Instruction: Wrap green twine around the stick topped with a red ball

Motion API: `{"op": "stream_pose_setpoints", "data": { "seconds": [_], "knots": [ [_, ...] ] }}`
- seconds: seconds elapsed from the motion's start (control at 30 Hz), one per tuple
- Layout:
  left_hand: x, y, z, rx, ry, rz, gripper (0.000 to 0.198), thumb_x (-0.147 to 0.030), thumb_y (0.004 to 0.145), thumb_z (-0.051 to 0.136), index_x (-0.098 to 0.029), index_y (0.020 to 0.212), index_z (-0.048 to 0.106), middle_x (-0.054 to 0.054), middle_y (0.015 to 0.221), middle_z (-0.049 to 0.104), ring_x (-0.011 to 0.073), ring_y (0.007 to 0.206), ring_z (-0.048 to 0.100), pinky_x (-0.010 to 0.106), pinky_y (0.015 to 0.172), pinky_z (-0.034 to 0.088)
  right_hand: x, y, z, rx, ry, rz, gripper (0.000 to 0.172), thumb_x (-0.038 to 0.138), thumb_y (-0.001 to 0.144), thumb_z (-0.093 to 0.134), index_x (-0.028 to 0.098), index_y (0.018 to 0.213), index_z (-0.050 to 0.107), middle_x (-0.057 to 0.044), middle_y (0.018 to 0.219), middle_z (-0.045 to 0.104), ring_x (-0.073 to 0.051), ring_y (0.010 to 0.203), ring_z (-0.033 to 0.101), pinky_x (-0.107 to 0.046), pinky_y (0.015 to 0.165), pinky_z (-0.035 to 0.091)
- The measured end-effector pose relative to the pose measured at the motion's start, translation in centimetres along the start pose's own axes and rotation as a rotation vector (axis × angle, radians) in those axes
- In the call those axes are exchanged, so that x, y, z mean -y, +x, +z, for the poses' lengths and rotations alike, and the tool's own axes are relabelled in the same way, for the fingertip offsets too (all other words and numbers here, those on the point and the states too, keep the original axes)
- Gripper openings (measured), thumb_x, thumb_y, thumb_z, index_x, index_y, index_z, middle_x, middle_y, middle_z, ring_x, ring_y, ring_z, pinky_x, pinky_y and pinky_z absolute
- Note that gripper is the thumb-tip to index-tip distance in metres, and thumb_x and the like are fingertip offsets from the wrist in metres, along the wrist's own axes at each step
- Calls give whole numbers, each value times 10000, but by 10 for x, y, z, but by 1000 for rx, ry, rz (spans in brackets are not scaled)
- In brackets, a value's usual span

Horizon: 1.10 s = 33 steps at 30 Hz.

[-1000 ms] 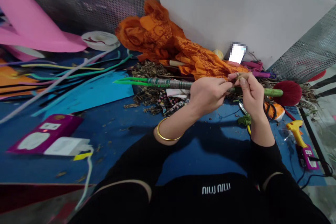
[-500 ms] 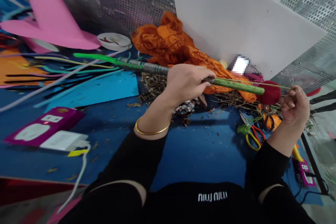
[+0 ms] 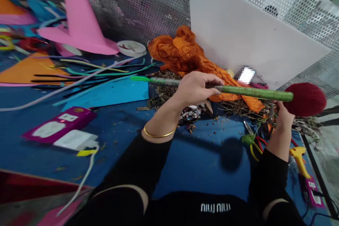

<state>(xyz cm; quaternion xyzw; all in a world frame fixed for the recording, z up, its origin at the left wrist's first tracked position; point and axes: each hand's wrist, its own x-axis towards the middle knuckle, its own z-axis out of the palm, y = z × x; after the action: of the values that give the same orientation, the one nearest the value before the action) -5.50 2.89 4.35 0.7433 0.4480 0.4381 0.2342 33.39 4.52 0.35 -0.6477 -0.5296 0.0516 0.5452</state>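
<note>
My left hand (image 3: 197,89) is closed around the middle of a long stick (image 3: 254,92) held level above the table. Its right part is wrapped in green; the left part looks grey, with bright green at the tip. A dark red round head (image 3: 305,99) is at the stick's right end. Just below and behind that end is my right hand (image 3: 285,116), its fingers mostly hidden by the stick and head. Close by are dark-handled scissors (image 3: 271,114). Scissors with red and yellow handles (image 3: 254,150) lie by some green yarn (image 3: 248,139).
Orange cloth (image 3: 182,51) and dry plant bits lie along the back, before a white board (image 3: 238,35). At left are a pink paper cone hat (image 3: 82,17), blue sheet (image 3: 113,93) and purple power strip (image 3: 59,123). A yellow glue gun (image 3: 299,159) sits right.
My right hand has come down and inward from holding a thin green thread out to the right. The stick has shifted right, its red head now showing larger. The view has shifted slightly.
</note>
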Motion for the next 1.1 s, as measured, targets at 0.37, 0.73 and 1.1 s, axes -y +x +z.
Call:
{"op": "stream_pose_setpoints", "data": {
  "seconds": [0.37, 0.73, 1.1],
  "knots": [
    [-17, -5, 35, -5, -411, -74, 200, -209, 759, 777, -159, 944, 832, 27, 895, 819, 190, 847, 749, 275, 746, 623, 92, -85, 59, 468, 244, -340, 417, 589, 948, 628, 230, 1135, 726, -87, 1131, 778, -253, 1107, 703, -419, 1004, 560],
    [-19, -5, 42, -73, -201, -113, 209, -220, 802, 770, -210, 996, 845, 27, 944, 837, 228, 893, 776, 280, 694, 614, 117, -120, 62, 240, 638, -482, 312, 429, 1016, 614, 249, 789, 731, -61, 1026, 711, -236, 1120, 711, -440, 996, 575],
    [-25, -5, 64, 98, -30, -206, 288, -223, 842, 775, -302, 1108, 852, -15, 1085, 853, 232, 1041, 778, 337, 886, 550, 130, -126, 62, 231, 892, 106, 390, 516, 852, 800, 208, 662, 655, 37, 609, 555, -74, 531, 426, -249, 530, 353]
  ]
}}
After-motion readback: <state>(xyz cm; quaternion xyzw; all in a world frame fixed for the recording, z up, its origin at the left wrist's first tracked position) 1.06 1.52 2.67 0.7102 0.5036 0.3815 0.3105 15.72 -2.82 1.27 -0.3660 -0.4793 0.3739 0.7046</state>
